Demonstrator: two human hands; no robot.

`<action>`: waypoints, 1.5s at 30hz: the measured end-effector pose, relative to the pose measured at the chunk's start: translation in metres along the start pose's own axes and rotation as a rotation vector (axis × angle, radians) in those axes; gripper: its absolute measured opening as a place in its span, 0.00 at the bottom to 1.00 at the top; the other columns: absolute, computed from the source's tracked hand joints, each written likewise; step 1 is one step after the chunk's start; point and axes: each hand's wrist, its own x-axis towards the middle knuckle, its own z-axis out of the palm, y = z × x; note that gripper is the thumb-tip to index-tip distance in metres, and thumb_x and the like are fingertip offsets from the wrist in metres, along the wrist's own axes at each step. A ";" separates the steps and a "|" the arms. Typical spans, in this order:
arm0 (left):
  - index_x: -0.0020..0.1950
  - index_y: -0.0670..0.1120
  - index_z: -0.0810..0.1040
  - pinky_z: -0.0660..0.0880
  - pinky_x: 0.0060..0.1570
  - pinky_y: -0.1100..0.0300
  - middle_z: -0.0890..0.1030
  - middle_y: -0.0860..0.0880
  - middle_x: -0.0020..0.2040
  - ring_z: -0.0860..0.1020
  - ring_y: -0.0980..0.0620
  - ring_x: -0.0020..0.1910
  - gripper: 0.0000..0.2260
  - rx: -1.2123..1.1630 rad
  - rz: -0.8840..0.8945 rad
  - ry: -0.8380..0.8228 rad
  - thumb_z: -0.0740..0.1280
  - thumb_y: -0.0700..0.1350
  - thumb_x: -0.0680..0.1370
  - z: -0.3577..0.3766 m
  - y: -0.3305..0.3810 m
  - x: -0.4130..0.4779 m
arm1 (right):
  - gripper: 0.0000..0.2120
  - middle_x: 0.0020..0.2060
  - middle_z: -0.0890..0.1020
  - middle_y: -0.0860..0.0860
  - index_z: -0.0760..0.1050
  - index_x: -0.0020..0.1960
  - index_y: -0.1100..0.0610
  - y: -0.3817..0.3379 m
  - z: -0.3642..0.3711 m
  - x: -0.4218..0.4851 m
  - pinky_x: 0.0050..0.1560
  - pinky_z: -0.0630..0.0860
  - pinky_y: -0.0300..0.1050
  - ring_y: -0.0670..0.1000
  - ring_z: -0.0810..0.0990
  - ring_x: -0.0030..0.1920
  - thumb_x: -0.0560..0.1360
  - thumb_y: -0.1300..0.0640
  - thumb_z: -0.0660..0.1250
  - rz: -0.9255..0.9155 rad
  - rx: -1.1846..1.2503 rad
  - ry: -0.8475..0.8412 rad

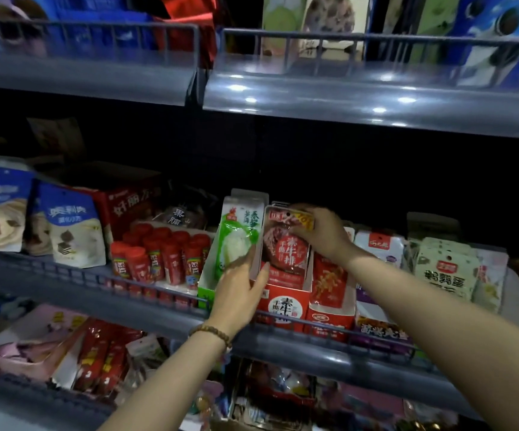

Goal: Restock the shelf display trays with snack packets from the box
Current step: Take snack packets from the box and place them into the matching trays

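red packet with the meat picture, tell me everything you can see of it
The red packet is a glossy plastic pouch with a hang hole, a yellow corner tag, a brown meat picture and white characters on a red disc. It stands upright at the front of the red display tray. The right hand pinches its top right corner; the left hand grips the tray's left wall, thumb by the packet's lower left.

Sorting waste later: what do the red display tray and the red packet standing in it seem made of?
The red open-fronted display tray looks like matte printed cardboard, going by its flat folded walls. The red snack packet looks like glossy plastic film: glare on its face, a punched hang hole.
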 end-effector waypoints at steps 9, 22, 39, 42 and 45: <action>0.67 0.47 0.69 0.77 0.53 0.55 0.78 0.50 0.50 0.78 0.54 0.50 0.32 -0.015 -0.060 0.002 0.47 0.66 0.74 0.005 -0.001 -0.001 | 0.29 0.60 0.78 0.52 0.69 0.68 0.50 0.016 0.016 -0.006 0.63 0.64 0.48 0.55 0.72 0.63 0.70 0.48 0.73 0.002 -0.255 0.037; 0.76 0.55 0.50 0.49 0.74 0.59 0.54 0.62 0.73 0.49 0.63 0.73 0.30 0.070 0.020 -0.057 0.49 0.64 0.76 -0.013 0.043 -0.106 | 0.25 0.74 0.61 0.45 0.63 0.71 0.41 -0.022 -0.035 -0.140 0.73 0.58 0.51 0.46 0.58 0.73 0.76 0.44 0.64 -0.048 -0.038 -0.038; 0.76 0.53 0.57 0.51 0.73 0.62 0.59 0.56 0.75 0.56 0.56 0.74 0.43 0.229 -0.137 -0.632 0.35 0.74 0.69 0.080 -0.005 -0.293 | 0.14 0.60 0.75 0.46 0.73 0.62 0.52 0.061 0.046 -0.416 0.58 0.69 0.28 0.39 0.73 0.57 0.77 0.52 0.65 0.530 0.255 -0.588; 0.76 0.52 0.58 0.53 0.73 0.60 0.61 0.53 0.75 0.58 0.55 0.73 0.46 0.268 -0.170 -0.686 0.32 0.74 0.66 0.091 -0.022 -0.307 | 0.10 0.49 0.79 0.49 0.78 0.53 0.59 0.078 0.065 -0.436 0.46 0.69 0.25 0.44 0.76 0.51 0.77 0.54 0.65 0.640 0.262 -0.736; 0.75 0.50 0.60 0.54 0.72 0.60 0.63 0.52 0.74 0.59 0.54 0.73 0.52 0.294 -0.179 -0.723 0.27 0.76 0.62 0.095 -0.032 -0.317 | 0.06 0.39 0.77 0.45 0.75 0.41 0.49 0.089 0.076 -0.448 0.49 0.74 0.38 0.44 0.75 0.43 0.72 0.55 0.72 0.674 0.239 -0.714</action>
